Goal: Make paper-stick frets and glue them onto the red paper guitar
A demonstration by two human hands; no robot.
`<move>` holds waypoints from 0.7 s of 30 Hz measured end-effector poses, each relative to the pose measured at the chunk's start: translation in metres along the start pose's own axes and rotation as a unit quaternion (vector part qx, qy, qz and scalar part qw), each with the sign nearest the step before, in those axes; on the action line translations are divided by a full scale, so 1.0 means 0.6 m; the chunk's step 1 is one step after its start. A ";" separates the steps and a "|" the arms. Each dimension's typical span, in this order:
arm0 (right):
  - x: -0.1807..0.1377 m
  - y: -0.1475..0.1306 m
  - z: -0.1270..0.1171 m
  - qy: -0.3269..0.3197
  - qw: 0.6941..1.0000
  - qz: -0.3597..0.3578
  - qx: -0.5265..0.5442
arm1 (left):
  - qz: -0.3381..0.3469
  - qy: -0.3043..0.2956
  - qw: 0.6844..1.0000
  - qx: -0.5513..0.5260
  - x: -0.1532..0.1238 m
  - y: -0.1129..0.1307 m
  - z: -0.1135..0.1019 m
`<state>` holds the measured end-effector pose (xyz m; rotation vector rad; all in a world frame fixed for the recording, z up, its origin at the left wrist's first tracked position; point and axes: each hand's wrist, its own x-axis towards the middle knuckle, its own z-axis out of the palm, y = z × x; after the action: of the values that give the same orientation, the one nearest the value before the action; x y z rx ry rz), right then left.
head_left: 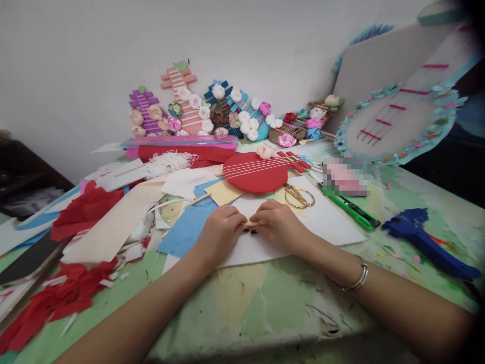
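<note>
- The white sheet [329, 222] ended just nearer me than my grip, the table [223, 308] farther.
- Scissors [294, 191] lay just beyond my right hand [282, 226].
- My left hand [222, 230] and right were pinched on a pale strip [252, 223], above the sheet.

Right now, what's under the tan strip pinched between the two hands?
Below the tan strip, a white sheet shows, with two dark spots, too small to identify. The left hand and right hand cover the strip's ends and whatever lies directly beneath them.
</note>
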<state>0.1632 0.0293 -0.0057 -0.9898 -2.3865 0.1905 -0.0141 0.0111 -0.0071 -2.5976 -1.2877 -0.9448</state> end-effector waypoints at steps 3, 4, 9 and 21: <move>-0.002 -0.003 0.000 0.008 1.000 -0.002 0.013 | -0.022 -0.002 1.000 -0.021 -0.001 -0.001 -0.001; -0.002 -0.003 0.001 0.008 1.000 0.000 0.018 | -0.029 -0.003 0.999 -0.025 0.000 -0.001 -0.002; -0.002 0.001 0.004 0.013 0.999 0.006 0.034 | -0.066 -0.019 0.996 -0.049 0.002 0.004 -0.003; -0.003 0.014 0.015 0.046 0.999 0.005 0.018 | -0.092 -0.043 0.990 -0.098 0.003 0.011 0.002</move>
<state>0.1645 0.0349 -0.0168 -0.9718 -2.2879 0.1870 -0.0077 0.0086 -0.0060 -2.7298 -1.5535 -1.0471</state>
